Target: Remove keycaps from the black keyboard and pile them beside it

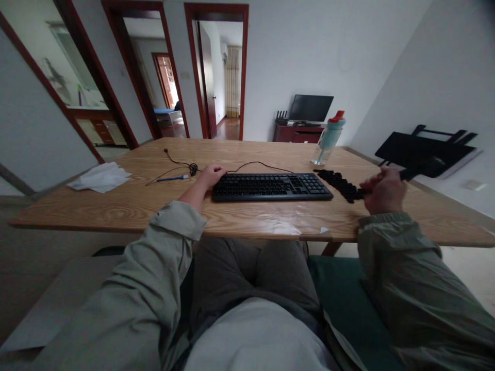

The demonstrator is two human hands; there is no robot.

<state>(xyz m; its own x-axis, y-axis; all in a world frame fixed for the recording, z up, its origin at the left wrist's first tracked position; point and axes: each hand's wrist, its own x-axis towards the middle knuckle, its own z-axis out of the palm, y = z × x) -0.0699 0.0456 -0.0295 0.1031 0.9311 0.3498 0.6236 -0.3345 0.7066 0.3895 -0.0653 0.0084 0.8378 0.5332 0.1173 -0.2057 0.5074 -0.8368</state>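
Nearest to us, past our dark trousers (228, 268), the near edge of the light wood-grain counter (116, 211) ran across our lap. Our right hand (384, 190) was closed around a long black tool with a rounded end (427, 167), blurred and pointing away to the right. Just left of that hand lay a black, bumpy-textured strip (337, 184) (perhaps the tool's bristled head, though we could not tell whether they were joined).

The slim black rectangular keyboard (270, 188) lay lengthwise in front of us, probably so that both hands could reach it. Our left hand (211, 175) rested at its far left corner, fingers part-bent, presumably to keep it from sliding; we could not tell whether the thumb pinched it. The keyboard thus stretched rightward from the left hand and stopped short of the right, with the strip between.

Off to the left were a blue stick with a pale tip (172, 178) and a crumpled white sheet (101, 178), apparently set out of the way. Behind the keyboard trailed a thin black cable (192, 168), and beyond the strip stood a clear bottle with a red cap (330, 136). Farthest off, a black flat screen (311, 108) stood by the wall.
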